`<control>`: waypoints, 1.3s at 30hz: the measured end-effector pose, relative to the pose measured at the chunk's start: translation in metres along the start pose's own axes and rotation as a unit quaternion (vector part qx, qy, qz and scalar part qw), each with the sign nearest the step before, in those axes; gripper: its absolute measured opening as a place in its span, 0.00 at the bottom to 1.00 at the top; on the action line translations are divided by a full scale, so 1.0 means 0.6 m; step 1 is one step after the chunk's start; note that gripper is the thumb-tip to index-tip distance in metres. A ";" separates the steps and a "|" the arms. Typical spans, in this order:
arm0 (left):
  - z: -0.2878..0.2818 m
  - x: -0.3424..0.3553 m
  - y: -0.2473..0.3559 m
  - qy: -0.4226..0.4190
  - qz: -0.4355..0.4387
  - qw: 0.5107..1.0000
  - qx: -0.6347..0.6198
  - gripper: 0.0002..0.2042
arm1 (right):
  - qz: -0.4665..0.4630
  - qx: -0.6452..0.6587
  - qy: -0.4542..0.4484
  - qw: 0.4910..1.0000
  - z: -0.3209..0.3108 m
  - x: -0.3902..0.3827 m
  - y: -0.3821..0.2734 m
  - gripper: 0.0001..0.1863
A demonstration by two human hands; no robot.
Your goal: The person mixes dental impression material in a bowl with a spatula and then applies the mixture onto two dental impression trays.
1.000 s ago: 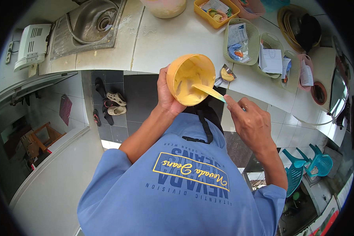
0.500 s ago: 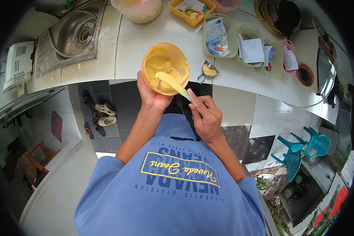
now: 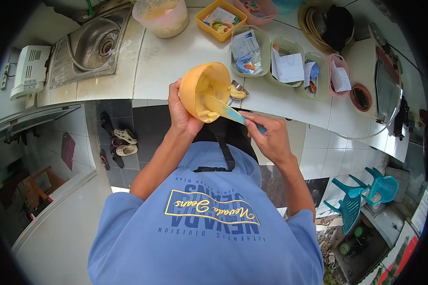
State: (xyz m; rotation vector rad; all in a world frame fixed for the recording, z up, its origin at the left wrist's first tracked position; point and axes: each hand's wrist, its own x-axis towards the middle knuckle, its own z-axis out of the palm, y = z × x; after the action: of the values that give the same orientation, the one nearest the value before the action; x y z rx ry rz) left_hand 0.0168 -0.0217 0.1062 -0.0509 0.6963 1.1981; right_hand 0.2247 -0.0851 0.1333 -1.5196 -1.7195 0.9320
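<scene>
Tilted further now than half a second ago: yellow bowl (image 3: pixel 205 92), mouth turned toward the right hand (image 3: pixel 271 138), held above the white worktop (image 3: pixel 176 61). Left hand (image 3: pixel 180 114) fingers wrapped on the bowl's underside. Right fingers closed on a pale spatula (image 3: pixel 226 110), blade inside, against yellow batter. Scraping out, apparently.

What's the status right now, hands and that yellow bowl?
Left hand grips tilted yellow bowl. Right hand holds spatula, blade in the batter. Bowl held off the white counter; nothing blocking.
</scene>
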 end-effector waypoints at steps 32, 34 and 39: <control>-0.168 -0.151 -0.101 0.245 0.262 0.930 -0.084 0.22 | -0.116 -0.042 0.041 0.992 -0.001 0.024 0.152 0.14; -0.158 -0.150 -0.098 0.218 0.244 0.938 -0.110 0.22 | -0.082 0.009 0.046 0.996 -0.016 0.023 0.124 0.15; -0.139 -0.116 -0.108 0.100 0.173 0.963 -0.179 0.26 | -0.221 0.036 -0.109 0.969 0.020 -0.019 0.064 0.20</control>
State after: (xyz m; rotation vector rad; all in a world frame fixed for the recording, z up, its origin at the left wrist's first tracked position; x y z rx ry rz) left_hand 0.0211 -0.1377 0.0556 -0.3696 0.6739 1.6631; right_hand 0.2362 -0.0944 0.0941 -0.9519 -2.0435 0.9340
